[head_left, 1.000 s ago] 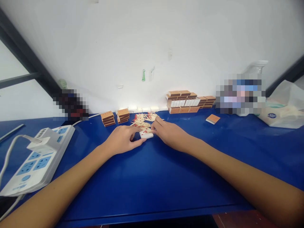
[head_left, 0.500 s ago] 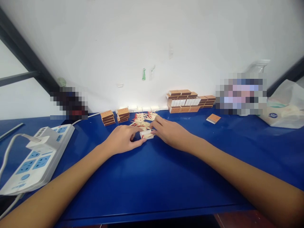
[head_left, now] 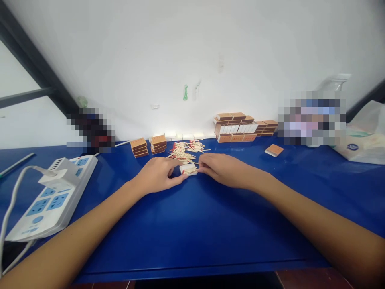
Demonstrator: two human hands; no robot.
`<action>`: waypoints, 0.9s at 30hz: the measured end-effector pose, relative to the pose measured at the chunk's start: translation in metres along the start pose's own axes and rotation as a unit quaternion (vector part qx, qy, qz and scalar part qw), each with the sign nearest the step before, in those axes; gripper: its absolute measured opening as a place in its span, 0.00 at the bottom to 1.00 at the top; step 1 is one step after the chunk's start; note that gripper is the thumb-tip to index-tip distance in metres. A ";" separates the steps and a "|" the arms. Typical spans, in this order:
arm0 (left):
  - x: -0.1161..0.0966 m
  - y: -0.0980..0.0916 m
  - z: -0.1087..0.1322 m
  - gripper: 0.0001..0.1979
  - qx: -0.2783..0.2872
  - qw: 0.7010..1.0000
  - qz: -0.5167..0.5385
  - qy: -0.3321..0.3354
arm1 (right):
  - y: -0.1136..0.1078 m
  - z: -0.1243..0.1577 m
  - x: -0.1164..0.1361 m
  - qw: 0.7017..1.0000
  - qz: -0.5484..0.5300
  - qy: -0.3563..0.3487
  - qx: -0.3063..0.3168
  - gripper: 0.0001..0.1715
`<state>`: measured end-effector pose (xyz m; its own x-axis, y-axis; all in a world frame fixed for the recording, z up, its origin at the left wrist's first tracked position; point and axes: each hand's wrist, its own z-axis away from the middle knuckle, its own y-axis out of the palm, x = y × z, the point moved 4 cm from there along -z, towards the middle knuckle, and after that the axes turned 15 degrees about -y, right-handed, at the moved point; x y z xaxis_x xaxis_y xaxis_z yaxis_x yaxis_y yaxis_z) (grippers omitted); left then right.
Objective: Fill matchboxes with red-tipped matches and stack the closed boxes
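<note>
A small white matchbox tray [head_left: 191, 166] with several matches lying in it rests on the blue table. My left hand [head_left: 158, 174] grips the tray's left end between thumb and fingers. At the tray's right end is my right hand [head_left: 224, 168], its fingers curled and pinched together close to the tray; what they hold, if anything, is too small to make out. Just behind the tray lies a loose heap of red-tipped matches [head_left: 182, 153], partly covered by the hands.
Two short stacks of matchboxes, a left one [head_left: 139, 147] and another [head_left: 158, 144], stand behind my left hand. A larger matchbox stack [head_left: 236, 128] is against the wall. One matchbox [head_left: 274, 150] lies to the right. A power strip [head_left: 57, 196] occupies the left, a tissue pack [head_left: 361, 140] the right.
My right hand has drawn back a little to the right, off the tray's end, and its fingers are more curled. My left hand keeps its grip on the tray. The whole view has shifted slightly.
</note>
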<state>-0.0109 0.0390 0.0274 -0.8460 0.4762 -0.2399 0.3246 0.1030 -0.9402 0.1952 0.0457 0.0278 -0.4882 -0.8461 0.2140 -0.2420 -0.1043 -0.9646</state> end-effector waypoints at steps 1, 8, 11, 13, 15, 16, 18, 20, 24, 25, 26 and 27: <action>0.000 0.000 0.000 0.19 0.000 1.000 0.000 -0.001 | -0.002 0.000 0.000 1.000 0.001 -0.001 0.001 0.12; 0.000 0.000 0.000 0.18 0.001 1.000 0.003 -0.002 | -0.022 0.007 -0.012 0.999 0.043 0.001 -0.014 0.12; 0.000 0.000 0.000 0.19 0.001 1.000 0.004 0.003 | -0.026 0.007 -0.012 0.997 0.036 -0.002 -0.073 0.13; 0.001 0.001 0.000 0.19 -0.001 1.000 0.003 0.005 | -0.022 0.005 -0.008 0.992 0.014 -0.008 -0.121 0.11; 0.001 0.001 0.000 0.19 -0.003 1.000 0.002 0.006 | -0.013 0.002 -0.003 0.990 -0.006 -0.019 -0.142 0.10; 0.001 0.001 0.000 0.19 -0.005 1.000 0.003 0.007 | -0.007 0.000 0.000 0.989 -0.011 -0.028 -0.142 0.10; 0.001 0.001 0.000 0.18 -0.010 1.000 0.003 0.012 | 0.003 -0.004 0.004 0.991 -0.007 -0.041 -0.130 0.09; 0.000 0.002 0.000 0.18 -0.013 1.000 0.002 0.018 | 0.009 -0.005 0.006 0.992 0.009 -0.045 -0.118 0.09; -0.001 0.002 0.000 0.18 -0.004 1.000 -0.003 0.019 | 0.009 -0.005 0.005 0.992 0.033 -0.045 -0.111 0.10; -0.002 0.003 0.000 0.18 -0.001 1.000 -0.005 0.017 | 0.009 -0.005 0.004 0.993 0.033 -0.045 -0.106 0.10; -0.002 0.003 0.000 0.18 0.002 1.000 -0.006 0.016 | 0.009 -0.005 0.004 0.994 0.031 -0.045 -0.099 0.10; -0.002 0.003 0.000 0.18 0.002 1.000 -0.007 0.016 | 0.010 -0.005 0.003 0.994 0.027 -0.044 -0.092 0.09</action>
<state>-0.0083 0.0383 0.0249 -0.8364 0.5020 -0.2199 0.3114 0.1051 -0.9444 0.1870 0.0449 0.0199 -0.4316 -0.8911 0.1404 -0.3711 0.0335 -0.9280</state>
